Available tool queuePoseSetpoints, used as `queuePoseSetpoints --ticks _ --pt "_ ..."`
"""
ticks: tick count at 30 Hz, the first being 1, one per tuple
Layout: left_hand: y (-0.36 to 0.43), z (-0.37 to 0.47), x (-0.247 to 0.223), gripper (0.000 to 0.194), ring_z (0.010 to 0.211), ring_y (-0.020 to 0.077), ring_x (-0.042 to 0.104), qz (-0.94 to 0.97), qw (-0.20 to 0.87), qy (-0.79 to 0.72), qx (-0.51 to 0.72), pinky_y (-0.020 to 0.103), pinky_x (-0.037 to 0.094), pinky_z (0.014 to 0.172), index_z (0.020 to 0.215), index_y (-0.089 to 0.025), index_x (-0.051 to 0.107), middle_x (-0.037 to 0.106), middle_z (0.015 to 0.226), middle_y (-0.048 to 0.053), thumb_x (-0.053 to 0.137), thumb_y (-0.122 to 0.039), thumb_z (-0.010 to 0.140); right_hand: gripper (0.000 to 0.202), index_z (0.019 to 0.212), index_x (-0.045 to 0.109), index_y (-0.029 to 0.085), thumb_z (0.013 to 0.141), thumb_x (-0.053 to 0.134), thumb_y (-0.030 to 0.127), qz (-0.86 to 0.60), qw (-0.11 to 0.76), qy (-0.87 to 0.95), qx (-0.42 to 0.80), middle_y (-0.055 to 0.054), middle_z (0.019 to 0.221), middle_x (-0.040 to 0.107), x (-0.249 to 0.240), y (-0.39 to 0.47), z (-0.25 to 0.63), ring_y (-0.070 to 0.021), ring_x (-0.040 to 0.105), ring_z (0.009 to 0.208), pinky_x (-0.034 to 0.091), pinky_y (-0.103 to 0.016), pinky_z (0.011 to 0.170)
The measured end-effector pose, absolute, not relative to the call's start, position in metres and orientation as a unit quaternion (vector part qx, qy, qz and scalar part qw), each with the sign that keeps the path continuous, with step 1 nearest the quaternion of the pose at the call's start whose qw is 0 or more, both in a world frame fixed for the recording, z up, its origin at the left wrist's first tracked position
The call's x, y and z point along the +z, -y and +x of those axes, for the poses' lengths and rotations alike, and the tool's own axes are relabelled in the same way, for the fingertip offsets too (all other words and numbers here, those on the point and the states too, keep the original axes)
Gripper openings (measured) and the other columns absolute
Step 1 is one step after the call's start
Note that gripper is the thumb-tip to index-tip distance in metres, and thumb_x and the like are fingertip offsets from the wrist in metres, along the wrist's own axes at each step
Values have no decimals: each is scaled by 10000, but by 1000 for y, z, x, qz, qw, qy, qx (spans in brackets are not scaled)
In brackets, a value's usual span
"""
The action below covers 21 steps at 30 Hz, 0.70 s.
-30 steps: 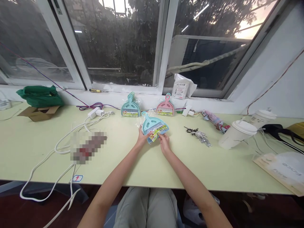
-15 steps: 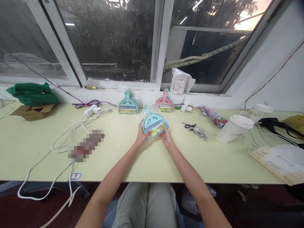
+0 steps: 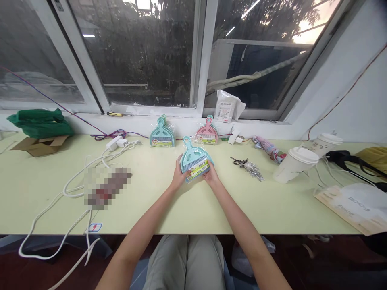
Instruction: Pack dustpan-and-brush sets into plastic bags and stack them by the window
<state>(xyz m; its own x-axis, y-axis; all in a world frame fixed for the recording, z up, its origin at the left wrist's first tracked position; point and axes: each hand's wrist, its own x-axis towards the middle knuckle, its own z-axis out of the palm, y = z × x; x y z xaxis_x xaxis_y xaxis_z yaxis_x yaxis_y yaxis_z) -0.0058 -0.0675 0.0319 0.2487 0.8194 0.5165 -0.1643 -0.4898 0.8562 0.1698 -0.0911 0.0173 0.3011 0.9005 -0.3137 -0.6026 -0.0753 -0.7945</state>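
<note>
A light blue dustpan and brush set [image 3: 196,158] in clear wrap is held up over the table, tilted, its handle pointing away from me. My left hand [image 3: 179,175] grips its left lower edge, thumb on the front. On the right lower edge my right hand [image 3: 211,174] is closed round it, some fingers hidden behind. Behind it, a stack of blue-green dustpan sets [image 3: 162,132] leans upright by the wall. To the right of that stack stand pink dustpan sets [image 3: 207,131], also wrapped.
Keys [image 3: 248,168] and a folded umbrella [image 3: 268,149] lie right, near white paper cups [image 3: 298,163] and a paper bag [image 3: 341,207]. White cables [image 3: 65,189], a cardboard box [image 3: 40,146] and a green bag [image 3: 39,123] are left. A wrapped white packet [image 3: 227,106] sits on the sill.
The right thumb has moved off the label to the set's edge, so more of the label shows. Both hands still hold the set in nearly the same place; the view has shifted slightly.
</note>
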Motion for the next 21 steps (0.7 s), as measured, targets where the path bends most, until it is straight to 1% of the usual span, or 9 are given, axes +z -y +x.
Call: queuePoseSetpoints --ticks 1,3,5,7,11,15,17,19,21 --pt "66 -7 31 830 1377 301 340 652 436 -256 565 463 280 1132 1405 -280 328 361 1477 113 740 -469 709 318 924 659 226 781 639 509 -443 663 185 574 -27 860 748 18 92 168 -184 711 813 583 -295 692" --pt "62 -10 30 816 1379 297 341 642 434 -269 572 467 286 1127 1400 -287 329 363 1474 112 739 -456 715 290 923 675 220 725 731 424 -405 659 243 585 -32 931 751 19 94 163 -181 709 872 585 -288 750" --pt "60 -13 29 826 1382 294 341 636 442 -279 569 467 301 1117 1402 -290 320 354 1478 113 747 -443 712 286 878 685 201 640 810 298 -395 655 279 580 -35 932 753 21 97 159 -183 709 879 586 -285 781" --pt "60 -13 27 848 1381 288 348 623 460 -292 562 461 327 1102 1412 -306 298 347 1486 111 755 -436 710 295 828 685 186 579 838 219 -403 665 283 562 -35 892 755 21 98 156 -191 712 857 593 -293 780" --pt "66 -7 26 926 1338 274 419 571 511 -316 560 452 381 1064 1461 -345 183 403 1461 112 746 -420 731 307 798 674 180 546 847 213 -405 701 263 526 -37 865 752 20 99 153 -209 715 848 605 -316 766" --pt "75 1 29 1096 1265 275 502 525 558 -318 558 474 387 1070 1493 -305 58 490 1392 133 793 -387 683 314 769 654 188 525 850 216 -407 732 228 497 -49 877 750 19 98 153 -232 713 882 612 -318 737" --pt "77 4 29 1085 1238 279 529 504 609 -299 535 492 409 1054 1487 -299 88 511 1377 133 801 -391 675 305 757 648 195 528 847 222 -413 744 212 481 -48 871 748 17 97 153 -233 714 870 615 -315 719" --pt "76 5 28 959 1210 284 556 480 665 -271 505 504 451 1013 1461 -309 190 532 1363 122 770 -427 707 295 758 650 199 537 843 227 -415 754 202 468 -45 868 747 15 96 154 -227 715 861 615 -304 714" --pt "70 3 26 810 1157 296 596 455 695 -265 490 510 500 945 1412 -303 314 582 1307 116 731 -468 737 300 781 659 199 546 841 237 -415 759 200 460 -42 884 746 12 95 154 -216 714 866 612 -287 714"
